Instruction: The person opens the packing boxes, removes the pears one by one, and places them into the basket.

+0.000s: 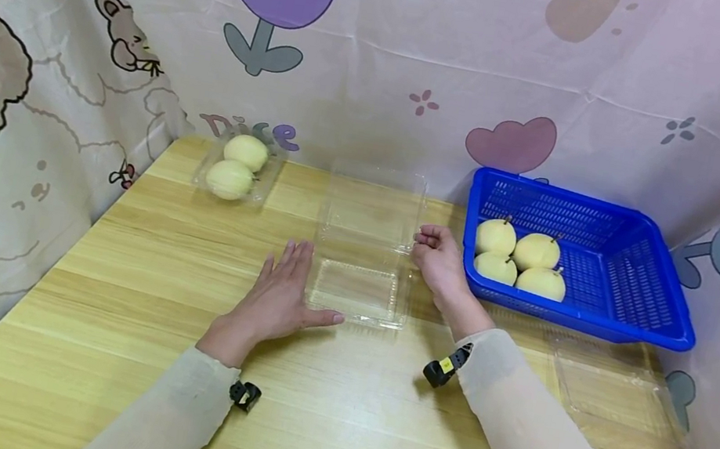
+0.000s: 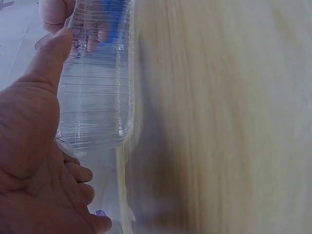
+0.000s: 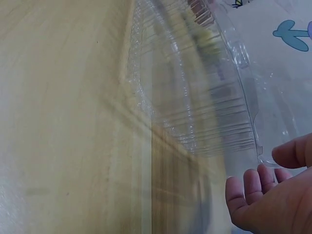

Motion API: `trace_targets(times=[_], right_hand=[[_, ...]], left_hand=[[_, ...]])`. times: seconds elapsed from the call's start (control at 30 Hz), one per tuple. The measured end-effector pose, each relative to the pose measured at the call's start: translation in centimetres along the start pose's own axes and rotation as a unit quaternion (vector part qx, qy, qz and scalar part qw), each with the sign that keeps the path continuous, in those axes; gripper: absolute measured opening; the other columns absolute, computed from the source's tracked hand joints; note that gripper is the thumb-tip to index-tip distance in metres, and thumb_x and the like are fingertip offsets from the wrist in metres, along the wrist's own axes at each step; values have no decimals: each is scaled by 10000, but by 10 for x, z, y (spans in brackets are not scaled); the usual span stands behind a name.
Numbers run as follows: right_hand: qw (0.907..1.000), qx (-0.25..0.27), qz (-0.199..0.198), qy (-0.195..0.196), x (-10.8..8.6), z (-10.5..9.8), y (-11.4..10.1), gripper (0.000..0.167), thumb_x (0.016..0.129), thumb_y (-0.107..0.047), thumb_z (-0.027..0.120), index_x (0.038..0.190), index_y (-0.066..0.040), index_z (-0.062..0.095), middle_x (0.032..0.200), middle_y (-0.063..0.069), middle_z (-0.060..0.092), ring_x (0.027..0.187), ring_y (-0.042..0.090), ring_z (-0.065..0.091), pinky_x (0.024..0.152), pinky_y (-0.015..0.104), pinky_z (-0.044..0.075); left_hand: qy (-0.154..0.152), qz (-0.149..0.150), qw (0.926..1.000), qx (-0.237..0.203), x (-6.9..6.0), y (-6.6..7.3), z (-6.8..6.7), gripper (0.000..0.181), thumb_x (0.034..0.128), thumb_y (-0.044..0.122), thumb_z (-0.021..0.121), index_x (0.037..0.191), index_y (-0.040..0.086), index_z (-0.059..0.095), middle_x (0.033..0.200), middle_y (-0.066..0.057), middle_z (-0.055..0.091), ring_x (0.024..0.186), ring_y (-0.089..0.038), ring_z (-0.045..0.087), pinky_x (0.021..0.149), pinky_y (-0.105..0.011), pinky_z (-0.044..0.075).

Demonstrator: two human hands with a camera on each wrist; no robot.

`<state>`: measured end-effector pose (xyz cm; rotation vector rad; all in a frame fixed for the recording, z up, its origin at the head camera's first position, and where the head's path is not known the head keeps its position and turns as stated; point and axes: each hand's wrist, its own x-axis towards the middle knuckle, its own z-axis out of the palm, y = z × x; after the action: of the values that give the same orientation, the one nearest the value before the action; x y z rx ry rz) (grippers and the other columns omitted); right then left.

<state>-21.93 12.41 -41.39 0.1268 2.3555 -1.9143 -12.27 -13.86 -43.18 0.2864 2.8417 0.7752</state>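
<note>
A clear plastic clamshell box [image 1: 360,288] lies unfolded on the table, its lid [image 1: 373,207] spread flat behind the base. My left hand [image 1: 277,294] is at the base's left side with fingers extended and thumb along the front edge. In the left wrist view, that thumb [image 2: 48,61] meets the ribbed wall. On the right, my right hand [image 1: 442,266] has curled fingers at the edge near the fold; in the right wrist view its thumb and fingers [image 3: 251,187] pinch the corner of the thin rim.
A blue basket [image 1: 628,329] at the back right holds several pale yellow pears [image 1: 537,252]. Two pears [image 1: 229,180] sit in a clear box at the back left. More clear boxes [image 1: 619,387] lie at the right edge. A printed curtain [image 1: 403,49] hangs behind the table.
</note>
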Motion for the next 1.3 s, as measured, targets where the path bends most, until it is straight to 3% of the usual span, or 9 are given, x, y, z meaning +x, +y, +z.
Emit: trace_targets(times=[0.13,0.3,0.6,0.8,0.93,1.1,1.3], right_hand=[[9993,263,127,213,-2,3,-2,392,1020,-13,489,1407,49,507,1379,213,590,1086,192,567,932,296,540],[9953,854,185,410,-5,6,-4,296,1104,-106,432,1339,38,540,1313,191,613,1150,238,599,1064,467,529],[9897,1286,59,629,-7,8,-4,306,1137,-270,408,1094,-50,616,1070,68,638,1007,190,630,982,417,550],[9868,1493,3,619,-9,8,-3,379,1151,-353,393,988,-74,592,986,69,618,946,195,608,1051,536,513],[9868,1500,-6,610,-9,8,-2,390,1151,-359,392,1011,-51,586,989,74,609,956,211,606,1076,572,497],[9889,1350,11,613,-9,8,-1,404,1152,-376,382,1080,-42,597,1036,82,617,982,211,609,1023,506,521],[9941,998,79,419,-10,5,4,476,1149,-369,385,1355,31,541,1297,193,607,1194,290,597,1104,493,499]], left_hand=[[-7,-20,10000,-21,0,-1,0,1393,812,794,719,1675,-9,-24,1764,-212,-6,1640,-338,-76,1316,-611,-46],[-14,-38,10000,-42,0,-1,0,1395,814,798,713,1674,-7,-35,1765,-206,-18,1639,-334,-82,1315,-612,-50],[15,-52,10000,-29,0,-2,0,1393,816,807,701,1673,-10,-32,1765,-207,-21,1640,-337,-79,1315,-616,-45],[9,-29,10000,-25,0,-2,0,1391,817,812,694,1674,0,-42,1766,-201,-23,1639,-330,-83,1316,-614,-43],[23,-15,10000,-22,0,-2,0,1392,816,810,698,1675,-2,-37,1766,-205,-16,1640,-336,-77,1315,-618,-42],[25,-18,10000,-66,0,-2,0,1393,812,804,709,1676,-3,-27,1765,-208,-10,1641,-338,-75,1314,-619,-45],[3,18,10000,-75,1,-1,0,1382,816,800,708,1677,-1,-18,1767,-203,-10,1641,-338,-74,1314,-617,-45]])
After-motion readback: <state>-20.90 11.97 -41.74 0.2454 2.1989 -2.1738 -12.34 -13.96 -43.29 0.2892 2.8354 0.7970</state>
